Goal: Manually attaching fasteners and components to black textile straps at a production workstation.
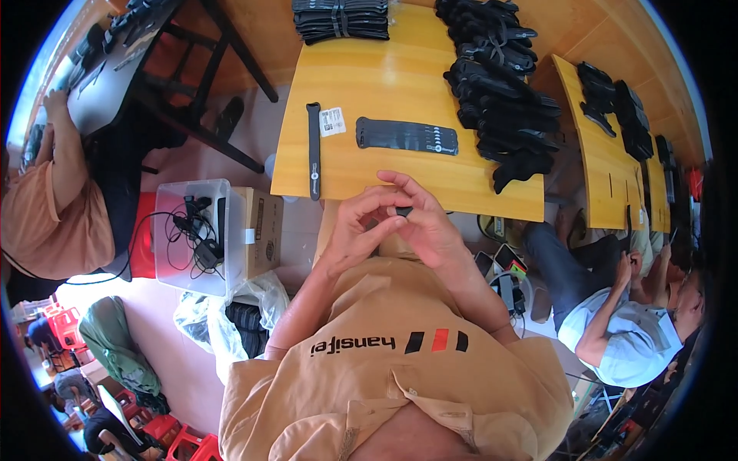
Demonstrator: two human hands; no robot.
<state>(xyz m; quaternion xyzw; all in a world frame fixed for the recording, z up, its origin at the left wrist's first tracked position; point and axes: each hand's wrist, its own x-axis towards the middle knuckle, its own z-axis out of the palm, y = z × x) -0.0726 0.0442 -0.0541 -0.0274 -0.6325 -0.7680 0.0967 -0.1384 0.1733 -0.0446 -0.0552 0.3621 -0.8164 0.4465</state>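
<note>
Left hand (361, 228) and right hand (432, 234) pinch a small black piece (403, 210) between their fingertips, before the yellow wooden table's (330, 69) near edge. Probably light, soft, not fragile (mostly hidden, though); best gripped by its edges.

Small black item (403, 210), mostly hidden between left hand (364, 223) and right hand (432, 234).

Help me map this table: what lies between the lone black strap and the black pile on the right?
The head view shows, left to right, a white label, then a flat set of overlapping black straps.
</note>
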